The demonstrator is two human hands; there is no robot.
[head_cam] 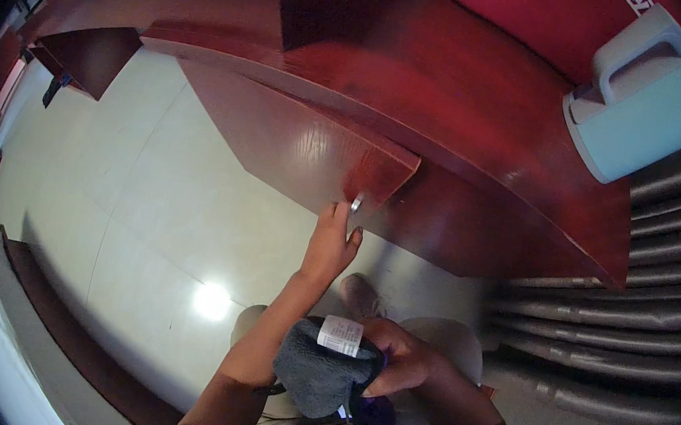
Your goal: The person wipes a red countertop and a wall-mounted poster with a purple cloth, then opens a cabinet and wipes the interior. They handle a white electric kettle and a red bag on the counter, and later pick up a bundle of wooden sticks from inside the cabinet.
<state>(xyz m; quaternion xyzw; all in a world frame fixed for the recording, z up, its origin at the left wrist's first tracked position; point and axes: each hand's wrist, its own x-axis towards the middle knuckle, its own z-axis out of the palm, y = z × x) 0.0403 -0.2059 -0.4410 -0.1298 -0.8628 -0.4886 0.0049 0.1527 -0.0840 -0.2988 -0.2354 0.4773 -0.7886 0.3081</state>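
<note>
My left hand [333, 240] reaches forward to a small metal handle [356, 203] on a reddish-brown wooden cabinet door [305, 137]. Its fingers are curled at the handle, and the thumb stands apart on the right. The door juts out at an angle from under the desk. Close to my body, my right hand [402, 359] grips a dark grey fleecy cloth [320, 368]. A white printed label [340, 335] lies on top of the cloth. Something dark purple [375, 416] hangs below that hand; what it is cannot be made out.
On the glossy red-brown desk [461, 80], a light-blue jug with a grey handle [656, 118] stands near the right edge. Black ribbed padding [642, 323] lies right of the desk. Pale floor tiles [142, 199] reflect a lamp. A white-edged piece of furniture [9, 324] curves along the lower left.
</note>
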